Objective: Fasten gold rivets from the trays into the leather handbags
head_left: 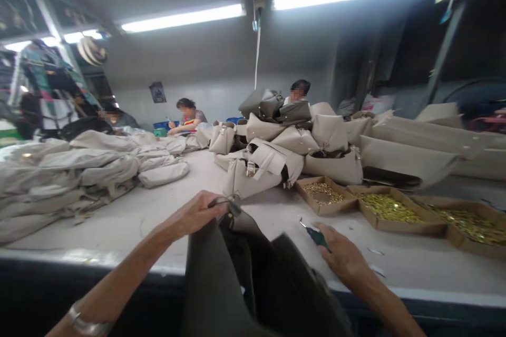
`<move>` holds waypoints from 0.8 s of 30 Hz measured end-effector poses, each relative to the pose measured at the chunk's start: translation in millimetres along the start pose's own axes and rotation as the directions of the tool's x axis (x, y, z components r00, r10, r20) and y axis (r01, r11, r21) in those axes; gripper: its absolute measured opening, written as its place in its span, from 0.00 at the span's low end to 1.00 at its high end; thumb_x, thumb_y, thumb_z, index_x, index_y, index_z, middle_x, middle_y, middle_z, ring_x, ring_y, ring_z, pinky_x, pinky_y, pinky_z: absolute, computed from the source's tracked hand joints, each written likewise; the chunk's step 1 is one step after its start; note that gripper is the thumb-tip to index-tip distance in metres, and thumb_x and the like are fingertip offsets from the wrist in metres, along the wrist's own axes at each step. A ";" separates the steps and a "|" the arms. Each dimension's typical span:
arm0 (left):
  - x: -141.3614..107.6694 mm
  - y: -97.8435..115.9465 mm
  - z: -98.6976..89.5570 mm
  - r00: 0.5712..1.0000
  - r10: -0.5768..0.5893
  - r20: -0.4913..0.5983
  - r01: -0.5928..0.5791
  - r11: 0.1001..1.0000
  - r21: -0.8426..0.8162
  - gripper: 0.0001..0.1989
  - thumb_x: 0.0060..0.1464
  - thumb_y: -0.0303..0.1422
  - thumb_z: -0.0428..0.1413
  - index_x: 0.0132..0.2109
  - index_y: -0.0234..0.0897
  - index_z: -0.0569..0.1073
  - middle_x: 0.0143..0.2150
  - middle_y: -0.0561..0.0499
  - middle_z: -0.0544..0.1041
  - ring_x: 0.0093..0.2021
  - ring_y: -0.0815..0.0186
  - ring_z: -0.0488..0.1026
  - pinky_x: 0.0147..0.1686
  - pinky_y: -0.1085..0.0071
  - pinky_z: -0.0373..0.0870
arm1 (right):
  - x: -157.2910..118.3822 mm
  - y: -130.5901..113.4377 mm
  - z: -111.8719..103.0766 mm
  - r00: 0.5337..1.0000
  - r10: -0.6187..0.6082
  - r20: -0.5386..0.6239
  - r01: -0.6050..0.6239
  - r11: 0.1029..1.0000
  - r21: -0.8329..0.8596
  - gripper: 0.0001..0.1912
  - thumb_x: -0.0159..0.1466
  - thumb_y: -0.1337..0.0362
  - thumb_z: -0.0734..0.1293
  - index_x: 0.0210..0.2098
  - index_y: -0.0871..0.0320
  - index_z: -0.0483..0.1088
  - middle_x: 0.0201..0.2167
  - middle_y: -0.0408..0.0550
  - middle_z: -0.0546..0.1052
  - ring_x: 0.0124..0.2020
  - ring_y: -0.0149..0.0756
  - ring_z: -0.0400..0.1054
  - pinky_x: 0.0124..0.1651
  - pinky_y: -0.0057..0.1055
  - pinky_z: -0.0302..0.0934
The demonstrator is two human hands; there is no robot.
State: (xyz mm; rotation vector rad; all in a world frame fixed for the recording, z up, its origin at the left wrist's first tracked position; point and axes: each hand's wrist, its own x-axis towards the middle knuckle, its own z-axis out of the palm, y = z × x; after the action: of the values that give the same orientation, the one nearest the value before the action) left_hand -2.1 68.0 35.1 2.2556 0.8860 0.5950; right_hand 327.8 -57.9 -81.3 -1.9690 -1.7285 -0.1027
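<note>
A dark grey-green bag (213,274) stands open at the table's front edge. My left hand (201,213) is closed on the top edge of the bag, beside a strap end with small metal parts (233,206). To the right of the bag, my right hand (336,247) is wrapped round a small tool (318,237) with a green handle and a thin, hooked metal tip. The tip points up and left above the white table, apart from the bag. The inside of the bag is dark, and its lower part runs out of view.
Cardboard trays of small gold-coloured pieces (322,193) (389,207) (474,225) stand at the right. Beige bags (253,176) are heaped behind, and beige pouches (79,163) are piled at the left. Several people sit beyond the table (177,168).
</note>
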 end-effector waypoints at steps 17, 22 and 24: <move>27.5 55.5 55.7 0.943 0.099 0.317 -0.101 0.995 -0.009 0.19 0.56 0.42 0.46 0.22 0.36 0.57 0.20 0.57 0.51 0.21 0.73 0.50 0.20 0.73 0.45 | -61.3 -88.4 -138.9 0.962 -0.160 0.221 0.158 0.987 0.029 0.22 0.63 0.52 0.63 0.57 0.42 0.66 0.50 0.43 0.74 0.49 0.45 0.70 0.56 0.44 0.64; 29.1 64.5 62.1 0.937 0.082 0.339 -0.117 0.990 0.084 0.18 0.55 0.40 0.46 0.22 0.36 0.59 0.20 0.57 0.52 0.21 0.73 0.50 0.21 0.72 0.46 | -52.3 -87.6 -141.6 0.913 -0.215 0.346 0.187 0.976 0.112 0.22 0.63 0.57 0.65 0.57 0.44 0.67 0.52 0.43 0.73 0.52 0.44 0.67 0.58 0.41 0.61; 29.7 67.2 64.3 0.940 0.067 0.335 -0.111 0.987 0.116 0.17 0.55 0.40 0.47 0.22 0.36 0.58 0.19 0.57 0.51 0.21 0.73 0.49 0.21 0.72 0.46 | -48.5 -89.9 -138.6 0.907 -0.225 0.356 0.178 0.971 0.161 0.21 0.64 0.59 0.64 0.57 0.47 0.67 0.52 0.45 0.73 0.53 0.44 0.66 0.58 0.41 0.61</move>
State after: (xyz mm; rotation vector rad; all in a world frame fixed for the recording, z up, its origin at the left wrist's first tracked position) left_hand 85.6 25.8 42.3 2.4316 0.6743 0.1879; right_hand 271.7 -155.1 49.2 -1.7958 -2.1212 0.3223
